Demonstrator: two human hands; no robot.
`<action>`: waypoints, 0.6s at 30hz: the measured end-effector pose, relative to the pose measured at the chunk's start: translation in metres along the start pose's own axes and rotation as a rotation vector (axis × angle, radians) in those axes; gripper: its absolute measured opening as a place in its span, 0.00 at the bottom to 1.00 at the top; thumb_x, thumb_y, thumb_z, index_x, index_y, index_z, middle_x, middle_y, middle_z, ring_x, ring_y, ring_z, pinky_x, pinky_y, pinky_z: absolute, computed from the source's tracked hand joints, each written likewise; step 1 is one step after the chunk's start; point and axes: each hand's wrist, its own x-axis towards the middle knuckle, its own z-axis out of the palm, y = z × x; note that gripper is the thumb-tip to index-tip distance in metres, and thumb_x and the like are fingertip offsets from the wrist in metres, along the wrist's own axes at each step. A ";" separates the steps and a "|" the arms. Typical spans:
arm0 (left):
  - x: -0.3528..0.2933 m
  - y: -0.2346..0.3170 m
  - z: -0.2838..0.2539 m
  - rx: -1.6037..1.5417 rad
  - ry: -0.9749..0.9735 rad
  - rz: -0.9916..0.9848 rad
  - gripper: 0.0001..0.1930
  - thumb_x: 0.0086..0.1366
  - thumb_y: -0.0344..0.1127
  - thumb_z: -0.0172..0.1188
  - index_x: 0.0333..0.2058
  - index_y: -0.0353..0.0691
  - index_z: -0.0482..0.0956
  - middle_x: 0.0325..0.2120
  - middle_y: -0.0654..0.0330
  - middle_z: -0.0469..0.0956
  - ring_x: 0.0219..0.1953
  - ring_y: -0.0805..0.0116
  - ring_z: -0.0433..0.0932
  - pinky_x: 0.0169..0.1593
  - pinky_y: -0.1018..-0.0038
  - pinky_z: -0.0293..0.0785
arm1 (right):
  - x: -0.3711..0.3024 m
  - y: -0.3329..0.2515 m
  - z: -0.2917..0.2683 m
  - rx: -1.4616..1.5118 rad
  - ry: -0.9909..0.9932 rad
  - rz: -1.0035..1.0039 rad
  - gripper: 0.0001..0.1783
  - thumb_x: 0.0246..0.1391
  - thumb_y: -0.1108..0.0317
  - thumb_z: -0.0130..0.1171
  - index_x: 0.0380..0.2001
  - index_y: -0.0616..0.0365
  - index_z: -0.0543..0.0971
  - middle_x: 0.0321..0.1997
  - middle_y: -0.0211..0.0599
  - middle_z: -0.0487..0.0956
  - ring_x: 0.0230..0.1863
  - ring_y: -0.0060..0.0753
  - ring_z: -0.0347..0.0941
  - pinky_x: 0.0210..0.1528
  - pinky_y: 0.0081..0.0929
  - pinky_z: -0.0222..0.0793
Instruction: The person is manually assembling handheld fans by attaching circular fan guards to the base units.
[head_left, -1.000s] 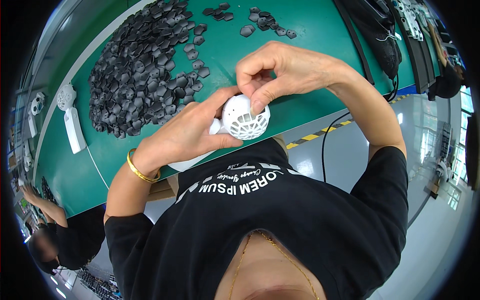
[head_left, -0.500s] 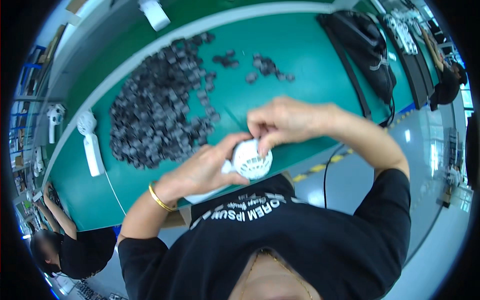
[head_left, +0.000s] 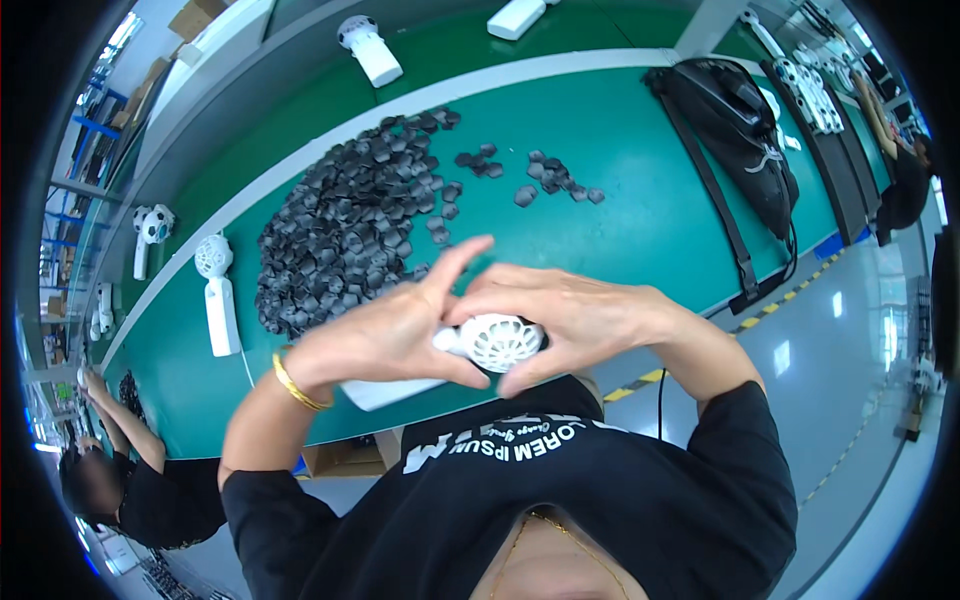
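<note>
Close to the table's front edge, my hands surround a white handheld fan whose round slotted head [head_left: 503,343] faces up. My left hand [head_left: 395,325] grips it at the left, thumb along the near side and one finger lifted away. From the right, my right hand [head_left: 570,312] cups the head, fingers over its far side and thumb at the near side. A dark patch shows at the head's right edge. Below my left wrist juts a white slab [head_left: 390,393], seemingly the fan's handle. Beyond my left hand lies a big heap of black pentagonal pieces [head_left: 345,215].
Small groups of black pieces [head_left: 550,175] lie right of the heap. Another white fan [head_left: 219,295] with a cord rests at left. A black bag [head_left: 725,150] with straps occupies the right end. Behind a pale rail [head_left: 560,68] lies a fan with black patches [head_left: 370,50]. Co-workers sit either side.
My right hand has gone from pinching at the top of the fan's head to cupping its right side. One left finger has lifted. The view has shifted, showing more of the far shelf.
</note>
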 end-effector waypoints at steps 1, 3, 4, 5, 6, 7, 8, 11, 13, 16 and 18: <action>-0.001 0.009 -0.009 0.107 0.002 -0.030 0.51 0.49 0.40 0.74 0.65 0.38 0.48 0.38 0.44 0.80 0.45 0.52 0.80 0.50 0.64 0.72 | 0.004 -0.001 0.002 0.031 0.044 -0.012 0.38 0.40 0.58 0.74 0.55 0.56 0.70 0.50 0.38 0.72 0.49 0.34 0.71 0.47 0.31 0.71; -0.008 0.010 -0.023 -0.024 0.011 -0.076 0.55 0.48 0.38 0.74 0.67 0.40 0.43 0.42 0.44 0.79 0.44 0.54 0.80 0.51 0.65 0.74 | 0.006 -0.002 0.003 0.083 0.134 -0.036 0.38 0.40 0.61 0.74 0.55 0.57 0.69 0.51 0.38 0.72 0.49 0.36 0.72 0.51 0.31 0.70; -0.015 0.016 -0.033 -0.204 0.091 -0.019 0.54 0.50 0.40 0.73 0.68 0.40 0.43 0.44 0.44 0.77 0.47 0.56 0.79 0.52 0.66 0.74 | 0.002 -0.002 0.003 0.078 0.140 -0.021 0.38 0.40 0.61 0.74 0.55 0.57 0.69 0.51 0.38 0.72 0.49 0.36 0.72 0.51 0.31 0.70; -0.022 0.020 -0.040 -0.382 0.170 0.032 0.53 0.52 0.42 0.72 0.68 0.40 0.43 0.46 0.45 0.76 0.49 0.58 0.78 0.54 0.68 0.74 | -0.004 -0.002 0.003 0.100 0.267 -0.002 0.38 0.39 0.62 0.74 0.55 0.58 0.69 0.51 0.39 0.72 0.49 0.38 0.72 0.51 0.31 0.69; -0.030 0.011 -0.048 -0.433 0.358 0.124 0.49 0.56 0.43 0.68 0.68 0.40 0.44 0.47 0.46 0.75 0.49 0.57 0.77 0.55 0.66 0.73 | -0.007 -0.001 0.006 0.124 0.391 0.015 0.38 0.39 0.64 0.74 0.55 0.58 0.69 0.51 0.40 0.72 0.49 0.39 0.72 0.51 0.31 0.69; -0.033 0.005 -0.051 -0.483 0.546 0.213 0.45 0.60 0.44 0.64 0.68 0.40 0.45 0.48 0.47 0.75 0.50 0.55 0.77 0.55 0.64 0.73 | -0.010 0.001 0.010 0.146 0.516 0.032 0.38 0.39 0.65 0.74 0.55 0.59 0.69 0.51 0.41 0.72 0.49 0.41 0.72 0.52 0.31 0.69; -0.032 0.002 -0.046 -0.486 0.535 0.213 0.45 0.60 0.44 0.64 0.68 0.40 0.45 0.48 0.47 0.75 0.50 0.55 0.77 0.55 0.64 0.73 | -0.011 0.000 0.016 0.146 0.525 0.041 0.38 0.39 0.65 0.74 0.55 0.59 0.69 0.51 0.41 0.72 0.49 0.41 0.72 0.52 0.31 0.69; -0.022 -0.024 -0.011 -0.931 0.882 0.270 0.39 0.66 0.45 0.57 0.67 0.40 0.45 0.54 0.45 0.69 0.57 0.56 0.71 0.57 0.60 0.72 | -0.006 0.002 0.040 0.260 0.960 0.112 0.38 0.38 0.67 0.74 0.54 0.59 0.69 0.51 0.44 0.72 0.48 0.41 0.72 0.52 0.31 0.68; -0.002 -0.024 0.029 -1.080 0.540 0.341 0.35 0.69 0.42 0.54 0.66 0.41 0.45 0.58 0.44 0.64 0.60 0.56 0.66 0.57 0.59 0.72 | 0.002 0.004 0.050 0.103 0.959 0.087 0.36 0.40 0.68 0.73 0.54 0.59 0.70 0.51 0.44 0.72 0.48 0.39 0.72 0.51 0.30 0.68; 0.038 -0.010 0.057 -1.181 0.676 0.245 0.35 0.68 0.40 0.56 0.66 0.41 0.45 0.55 0.46 0.67 0.56 0.56 0.71 0.55 0.61 0.74 | 0.003 0.005 0.049 -0.219 0.932 0.030 0.32 0.42 0.69 0.70 0.53 0.58 0.71 0.52 0.43 0.72 0.47 0.36 0.73 0.50 0.29 0.69; 0.046 -0.012 0.053 -1.144 0.667 0.259 0.35 0.67 0.38 0.56 0.65 0.40 0.46 0.53 0.47 0.68 0.54 0.57 0.73 0.53 0.62 0.75 | -0.004 0.003 0.032 -0.290 0.772 -0.031 0.28 0.45 0.69 0.68 0.52 0.59 0.72 0.51 0.43 0.72 0.46 0.35 0.73 0.49 0.28 0.69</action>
